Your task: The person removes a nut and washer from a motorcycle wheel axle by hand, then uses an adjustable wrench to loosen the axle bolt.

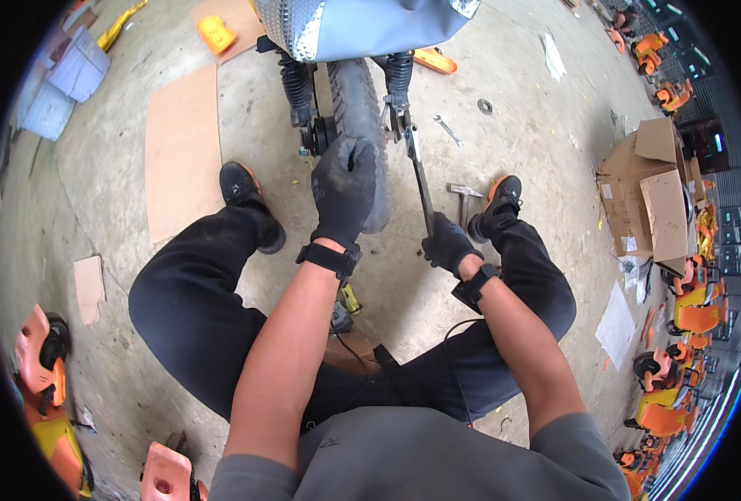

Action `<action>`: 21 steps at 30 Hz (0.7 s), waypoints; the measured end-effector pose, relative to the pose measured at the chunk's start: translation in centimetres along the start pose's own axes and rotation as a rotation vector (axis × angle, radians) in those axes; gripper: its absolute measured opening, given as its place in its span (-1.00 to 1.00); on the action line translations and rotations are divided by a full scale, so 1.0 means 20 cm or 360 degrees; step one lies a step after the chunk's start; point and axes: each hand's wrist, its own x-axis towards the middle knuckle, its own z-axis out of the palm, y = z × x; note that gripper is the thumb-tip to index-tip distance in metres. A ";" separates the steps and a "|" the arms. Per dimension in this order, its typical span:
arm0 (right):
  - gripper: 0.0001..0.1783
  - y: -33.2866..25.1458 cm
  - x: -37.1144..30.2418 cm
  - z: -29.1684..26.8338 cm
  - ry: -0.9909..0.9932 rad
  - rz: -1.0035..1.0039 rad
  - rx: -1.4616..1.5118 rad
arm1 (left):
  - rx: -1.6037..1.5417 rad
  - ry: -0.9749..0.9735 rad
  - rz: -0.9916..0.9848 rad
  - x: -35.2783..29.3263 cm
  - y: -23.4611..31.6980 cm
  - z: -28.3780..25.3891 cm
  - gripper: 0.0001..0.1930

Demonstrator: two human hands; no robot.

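A wheel with a knobbly black tyre [356, 96] stands between two shock absorbers, partly hidden by a grey covered body [370, 25] above it. My left hand [342, 190], in a dark glove, is closed against the tyre's near left side; its fingertips are partly hidden. My gloved right hand [451, 243] is wrapped round the lower end of a long-handled wrench [422, 179]. The wrench's head meets the right side of the wheel, by the axle and below the right shock absorber [399, 82]. Both wrists wear black straps.
A hammer [464, 199] lies beside my right shoe, with a spanner [447, 131] and a toothed ring [485, 107] farther off. Flat cardboard [182, 150] lies left, an open carton [650, 188] right. Orange scooters [696, 309] line the right edge. A yellow-grey tool [344, 311] sits between my legs.
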 end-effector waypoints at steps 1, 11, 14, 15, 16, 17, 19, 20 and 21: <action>-0.60 -0.03 0.06 0.05 -0.0120 0.0143 0.0155 | -0.0012 -0.0028 -0.0075 0.00 -0.01 -0.02 -0.84; -0.74 0.23 0.65 0.59 -0.0235 0.0411 0.0366 | -0.0244 -0.0156 -0.0625 0.03 0.10 -0.05 -0.86; -0.68 0.18 0.70 0.57 -0.0131 0.0485 0.0365 | -0.0267 -0.0193 -0.0606 0.03 0.12 -0.06 -0.88; -0.66 0.23 0.74 0.61 0.0031 0.0379 0.0289 | -0.0176 -0.0235 -0.0608 0.03 0.14 -0.05 -0.89; -0.64 0.26 0.75 0.63 0.0191 0.0277 0.0210 | -0.0209 -0.0242 -0.0651 0.03 0.14 -0.04 -0.89; -0.59 0.29 0.77 0.63 0.0174 0.0268 0.0315 | -0.0243 -0.0252 -0.0695 0.02 0.13 -0.03 -0.90; -0.62 0.21 0.79 0.63 0.0150 0.0346 0.0333 | -0.0262 -0.0252 -0.0770 0.02 0.14 -0.05 -0.90; -0.62 0.12 0.79 0.61 0.0136 0.0368 0.0337 | -0.0257 -0.0242 -0.0784 0.01 0.13 -0.07 -0.90; -0.61 0.09 0.78 0.60 0.0222 0.0350 0.0382 | -0.0271 -0.0242 -0.0798 0.01 0.13 -0.07 -0.90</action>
